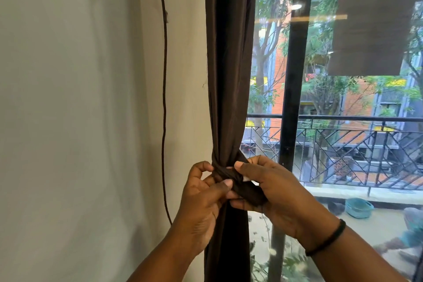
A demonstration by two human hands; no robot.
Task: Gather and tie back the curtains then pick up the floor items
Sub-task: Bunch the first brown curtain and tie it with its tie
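- Dark brown curtain [229,64] hanging gathered into a narrow column at left edge of window [343,89], cinched at waist height by a tie band [231,175] of same cloth.
- Left hand [202,197] curled on the band from the wall side, thumb pressing fabric against fingers; likely anchoring the wrap so it cannot slip.
- Right hand [272,192] gripping the loose band end, thumb on top, pulling across toward the glass (probably tightening or finishing a knot; knot itself hidden under fingers).
- Small white scrap visible at right thumb; cannot tell what.
- Thin brown cord [163,107] dangling down white wall [80,98] just left of curtain, apart from both hands.
- Black window frame [295,64] upright just right of curtain; balcony railing [366,144] and teal basket [359,207] beyond glass.
- No floor items in view; that part seemingly not yet begun.
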